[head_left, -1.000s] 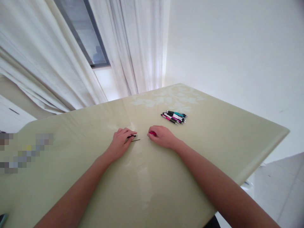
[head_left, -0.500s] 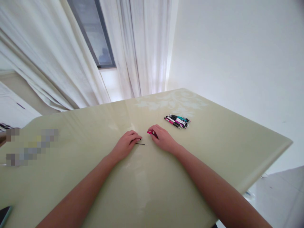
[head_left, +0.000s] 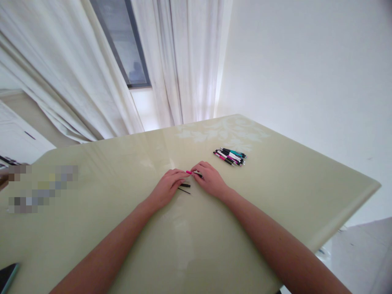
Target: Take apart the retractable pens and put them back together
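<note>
My left hand rests low over the table with its fingers together, the fingertips meeting a small pink pen part. Opposite it, my right hand pinches the same piece, whose black section shows between the fingers. A short black pen barrel sticks out from beneath my left thumb; whether the thumb presses on it I cannot tell. Just nearer to me, a thin dark pen refill lies on the tabletop, its left end hidden by my left hand.
Beyond my right hand lies a pile of pens in pink, black, white and teal on the pale glossy table. A dark phone-like object sits at the near left corner. Blurred-out items lie farther left. White curtains hang behind the table.
My left hand has moved slightly right, up to the pink part in my right hand. More of the black barrel shows under the left thumb, and the refill has shifted slightly nearer to me.
</note>
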Available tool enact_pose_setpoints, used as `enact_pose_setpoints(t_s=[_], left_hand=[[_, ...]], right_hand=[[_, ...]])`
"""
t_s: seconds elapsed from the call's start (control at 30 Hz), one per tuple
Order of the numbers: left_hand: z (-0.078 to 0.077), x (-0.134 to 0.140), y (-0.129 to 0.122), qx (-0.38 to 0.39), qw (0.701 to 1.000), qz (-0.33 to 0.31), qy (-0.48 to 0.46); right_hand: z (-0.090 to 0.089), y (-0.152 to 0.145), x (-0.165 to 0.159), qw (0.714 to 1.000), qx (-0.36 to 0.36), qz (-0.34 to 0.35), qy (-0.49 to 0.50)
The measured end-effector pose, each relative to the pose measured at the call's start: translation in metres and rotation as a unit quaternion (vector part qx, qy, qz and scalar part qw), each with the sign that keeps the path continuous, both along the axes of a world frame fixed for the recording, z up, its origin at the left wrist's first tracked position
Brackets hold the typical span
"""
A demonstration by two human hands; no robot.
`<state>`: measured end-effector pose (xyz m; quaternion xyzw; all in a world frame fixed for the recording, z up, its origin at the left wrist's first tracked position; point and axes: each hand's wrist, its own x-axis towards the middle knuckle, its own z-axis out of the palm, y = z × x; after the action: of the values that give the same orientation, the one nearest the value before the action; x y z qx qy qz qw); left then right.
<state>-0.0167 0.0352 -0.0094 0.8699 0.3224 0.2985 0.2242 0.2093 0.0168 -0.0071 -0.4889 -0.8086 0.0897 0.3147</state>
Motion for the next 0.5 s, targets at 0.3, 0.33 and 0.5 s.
enact_pose_setpoints(t_s=[0.3, 0.33, 0.5], left_hand=[[-0.0005, -0.0026, 0.0032, 0.016, 0.998, 0.063, 0.004], [0.0000, -0.0024, 0.0027, 0.015, 0.998, 0.060, 0.004], [0.0030, -0.0014, -0.0005, 0.012, 0.999, 0.042, 0.006]], right_hand=[[0.0057, -0.0049, 0.0056, 1.000, 0.010, -0.013, 0.011], [0.0066, -0.0058, 0.0053, 1.000, 0.016, -0.009, 0.010], [0.0079, -0.0082, 0.0021, 0.999, 0.037, 0.009, -0.007]])
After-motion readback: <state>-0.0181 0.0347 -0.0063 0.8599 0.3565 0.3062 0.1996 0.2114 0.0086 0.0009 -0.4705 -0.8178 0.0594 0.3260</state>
